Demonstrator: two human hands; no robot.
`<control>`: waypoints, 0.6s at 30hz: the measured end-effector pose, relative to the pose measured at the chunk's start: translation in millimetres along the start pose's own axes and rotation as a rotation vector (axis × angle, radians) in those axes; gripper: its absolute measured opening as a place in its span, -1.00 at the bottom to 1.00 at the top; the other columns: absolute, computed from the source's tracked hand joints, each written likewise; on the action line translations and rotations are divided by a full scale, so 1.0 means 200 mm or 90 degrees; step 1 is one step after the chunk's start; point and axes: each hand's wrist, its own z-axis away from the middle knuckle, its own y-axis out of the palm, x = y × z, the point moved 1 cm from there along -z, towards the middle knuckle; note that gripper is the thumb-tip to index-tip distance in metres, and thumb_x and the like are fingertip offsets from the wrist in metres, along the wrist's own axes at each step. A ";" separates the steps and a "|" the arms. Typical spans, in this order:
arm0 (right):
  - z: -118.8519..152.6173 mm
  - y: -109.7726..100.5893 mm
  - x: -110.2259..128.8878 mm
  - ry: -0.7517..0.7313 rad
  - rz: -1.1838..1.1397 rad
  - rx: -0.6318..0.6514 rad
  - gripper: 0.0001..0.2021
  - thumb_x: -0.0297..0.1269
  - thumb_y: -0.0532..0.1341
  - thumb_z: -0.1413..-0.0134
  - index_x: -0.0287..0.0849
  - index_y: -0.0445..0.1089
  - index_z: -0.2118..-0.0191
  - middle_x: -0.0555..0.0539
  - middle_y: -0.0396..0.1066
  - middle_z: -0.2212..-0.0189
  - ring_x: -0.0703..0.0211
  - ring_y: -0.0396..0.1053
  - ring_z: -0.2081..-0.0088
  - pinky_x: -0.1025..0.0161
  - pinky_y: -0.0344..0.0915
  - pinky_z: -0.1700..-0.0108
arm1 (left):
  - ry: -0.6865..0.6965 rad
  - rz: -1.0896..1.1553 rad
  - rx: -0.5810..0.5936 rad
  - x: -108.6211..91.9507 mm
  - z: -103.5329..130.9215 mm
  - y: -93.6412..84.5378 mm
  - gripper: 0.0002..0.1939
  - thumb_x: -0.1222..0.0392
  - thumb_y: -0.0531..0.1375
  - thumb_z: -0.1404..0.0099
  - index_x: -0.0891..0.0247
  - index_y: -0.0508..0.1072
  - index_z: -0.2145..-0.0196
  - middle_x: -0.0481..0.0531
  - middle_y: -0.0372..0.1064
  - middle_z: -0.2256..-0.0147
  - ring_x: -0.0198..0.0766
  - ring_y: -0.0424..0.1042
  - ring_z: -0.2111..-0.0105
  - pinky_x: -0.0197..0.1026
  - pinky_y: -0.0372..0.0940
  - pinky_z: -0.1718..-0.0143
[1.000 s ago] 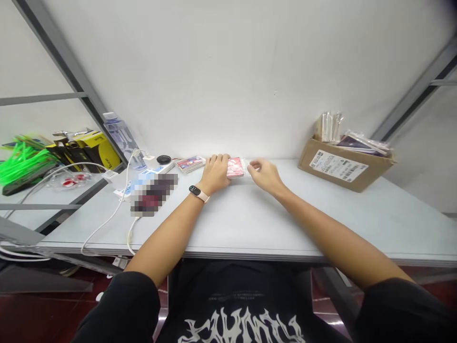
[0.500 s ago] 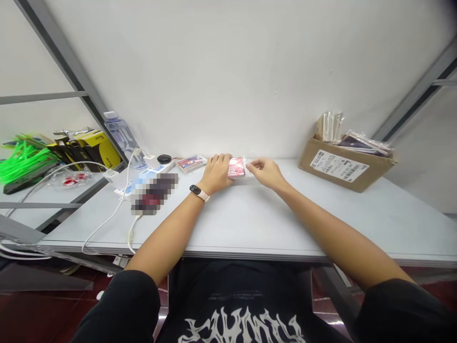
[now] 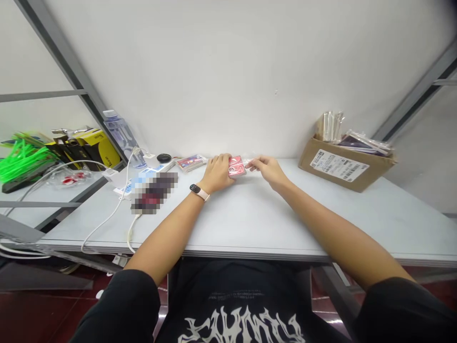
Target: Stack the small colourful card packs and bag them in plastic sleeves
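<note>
"Two arms (image 3: pixel 167 231) stretched out: how far along are you?"

"Partway, I judge. My forearms slant inward over the table (image 3: pixel 246 224). My left hand (image 3: pixel 217 173) curls over the red pack (image 3: pixel 237 166), keeping it flat; my right hand (image 3: pixel 270 171) pinches the clear film (image 3: pixel 247 163) at its right end, thumb and fingertips nearly together."

"What's left?"

"That film juts past the pack, so its end looks unsettled to me. Left of my hands lies a multicoloured stack (image 3: pixel 192 163); off right, the cardboard box (image 3: pixel 344 165) holds wrapped packets (image 3: pixel 364 144)."
</note>
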 end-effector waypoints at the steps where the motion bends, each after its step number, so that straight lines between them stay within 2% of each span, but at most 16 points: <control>1: -0.01 -0.01 0.00 0.008 -0.010 0.007 -0.84 -0.33 0.26 -0.15 -0.13 0.50 0.45 -0.09 0.67 0.31 0.14 0.50 0.27 0.15 0.41 -0.01 | 0.002 -0.001 0.001 0.00 0.00 0.00 -0.36 0.14 0.37 -0.22 0.26 0.27 -0.20 0.29 0.44 -0.15 0.19 0.42 -0.13 0.11 0.28 -0.13; 6: -0.02 -0.03 -0.02 0.066 0.001 -0.007 -0.87 -0.44 0.24 -0.15 -0.16 0.52 0.38 -0.11 0.67 0.33 0.16 0.55 0.33 0.18 0.44 0.09 | 0.015 -0.026 0.003 0.00 0.00 -0.01 -0.37 0.17 0.37 -0.22 0.26 0.29 -0.20 0.29 0.43 -0.14 0.19 0.40 -0.15 0.11 0.26 -0.15; 9: -0.02 -0.04 -0.03 0.046 0.083 -0.011 -0.90 -0.49 0.30 -0.06 -0.15 0.52 0.32 -0.08 0.67 0.34 0.16 0.55 0.36 0.22 0.42 0.21 | 0.039 -0.038 -0.013 -0.01 0.01 -0.01 -0.42 0.17 0.34 -0.24 0.25 0.31 -0.18 0.28 0.43 -0.13 0.17 0.39 -0.14 0.10 0.24 -0.15; 14: -0.01 -0.05 -0.03 0.032 0.166 -0.026 -0.84 -0.25 0.45 0.00 -0.17 0.57 0.29 -0.07 0.63 0.44 0.11 0.51 0.43 0.25 0.29 0.42 | 0.073 -0.033 -0.032 -0.03 0.01 -0.02 -0.45 0.20 0.32 -0.25 0.26 0.32 -0.16 0.27 0.43 -0.11 0.14 0.39 -0.12 0.07 0.23 -0.14; 18: -0.02 -0.06 -0.02 0.028 0.186 -0.020 -0.74 -0.09 0.48 0.02 -0.20 0.63 0.32 -0.12 0.67 0.38 0.07 0.52 0.36 0.21 0.34 0.34 | 0.081 -0.031 -0.034 -0.04 0.01 -0.02 -0.45 0.19 0.31 -0.26 0.26 0.32 -0.17 0.27 0.43 -0.11 0.15 0.39 -0.12 0.08 0.23 -0.14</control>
